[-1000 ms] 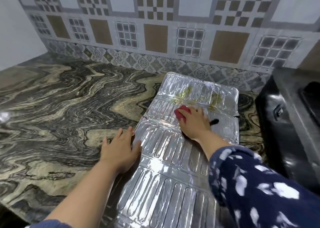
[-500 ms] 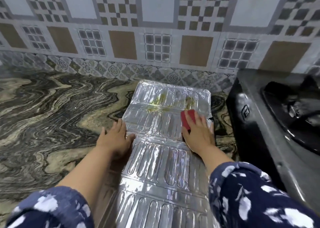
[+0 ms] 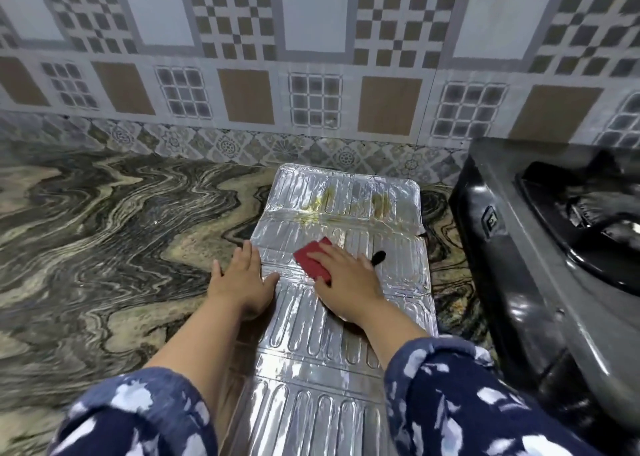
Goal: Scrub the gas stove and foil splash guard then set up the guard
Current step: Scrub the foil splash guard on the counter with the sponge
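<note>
From the head camera, the foil splash guard (image 3: pixel 332 324) lies flat and unfolded on the marbled countertop (image 3: pixel 104 233), its ribbed panels running from the tiled wall (image 3: pixel 311 74) toward the person. Taking the guard as the landmark: the black gas stove (image 3: pixel 554 265) stands just beside its right edge, and the patterned wall rises beyond its far end. Yellowish greasy stains (image 3: pixel 322 209) mark the guard's farthest panel and the fold next to it.

The right hand (image 3: pixel 349 279) rests on the guard's second panel from the far end, fingers laid nearly straight and close together over a red scrub pad (image 3: pixel 310 256), pressing it flat against the foil. A small dark mark (image 3: pixel 378 257) shows on the foil just right of this hand; what it is cannot be told. The left hand (image 3: pixel 242 282) lies palm down at the guard's left edge, fingers straight and slightly spread over the countertop, thumb reaching onto the foil. Both forearms come out of dark blue sleeves (image 3: pixel 467 403) printed with white blotches.

A small pale emblem (image 3: pixel 490 220) sits on the stove's side facing the guard; no writing on it can be read.
</note>
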`<control>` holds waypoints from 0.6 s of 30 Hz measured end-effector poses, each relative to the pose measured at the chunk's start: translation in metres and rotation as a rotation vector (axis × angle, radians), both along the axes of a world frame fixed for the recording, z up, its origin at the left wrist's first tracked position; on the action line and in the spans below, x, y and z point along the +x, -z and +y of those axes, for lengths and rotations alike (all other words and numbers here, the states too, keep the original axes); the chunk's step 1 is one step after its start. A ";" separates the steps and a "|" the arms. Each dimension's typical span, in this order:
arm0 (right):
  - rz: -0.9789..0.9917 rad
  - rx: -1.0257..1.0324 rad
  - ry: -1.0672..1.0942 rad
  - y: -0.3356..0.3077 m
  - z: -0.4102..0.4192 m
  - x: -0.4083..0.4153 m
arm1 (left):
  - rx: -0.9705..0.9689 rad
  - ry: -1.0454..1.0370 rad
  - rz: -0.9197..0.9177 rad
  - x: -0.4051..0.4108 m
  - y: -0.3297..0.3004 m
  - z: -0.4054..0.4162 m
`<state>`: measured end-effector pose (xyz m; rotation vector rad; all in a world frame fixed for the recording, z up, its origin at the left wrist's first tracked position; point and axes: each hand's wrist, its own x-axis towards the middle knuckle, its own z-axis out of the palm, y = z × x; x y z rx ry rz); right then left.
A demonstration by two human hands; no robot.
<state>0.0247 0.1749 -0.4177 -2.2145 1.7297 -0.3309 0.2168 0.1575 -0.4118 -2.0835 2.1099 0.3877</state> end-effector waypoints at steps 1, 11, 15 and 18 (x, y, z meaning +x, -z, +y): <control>0.024 0.005 0.010 -0.001 0.008 -0.010 | 0.009 0.002 0.005 0.000 -0.001 0.001; 0.146 0.048 0.353 0.006 -0.047 -0.052 | -0.008 0.006 0.028 0.000 -0.002 0.001; 0.180 0.014 0.375 0.007 -0.088 -0.030 | -0.020 -0.011 0.039 0.001 0.003 0.001; 0.204 0.060 0.494 0.006 -0.116 -0.044 | -0.021 -0.022 0.046 0.001 0.003 0.000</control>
